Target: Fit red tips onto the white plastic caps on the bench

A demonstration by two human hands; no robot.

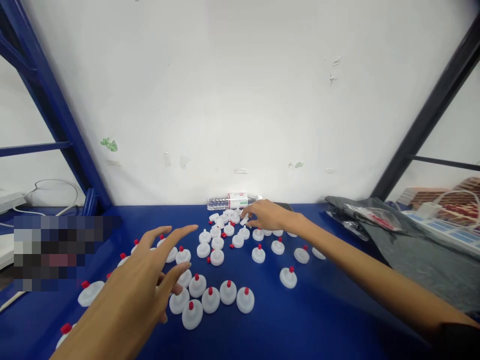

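My left hand point(150, 275) hovers over the near left part of the blue table, fingers apart and holding nothing. Beneath and around it are several round white nozzle caps point(192, 315) with small red tips. Stretched toward the back, my right hand point(264, 215) has bent fingers and thumb around a white cap point(245, 219) at the edge of a heap; the fingertips partly cover it. White caps without red tips point(217, 242) make up much of the heap, with loose red tips point(231, 245) among them. More red-tipped caps point(258, 253) stand apart in front of my right forearm.
A clear plastic bottle point(237, 200) lies on its side against the white wall point(240, 100). Grey plastic bags point(405, 260) cover the right side of the blue table point(300, 325). Blue frame posts point(60, 110) rise at the left; a white cable point(56, 181) lies beyond.
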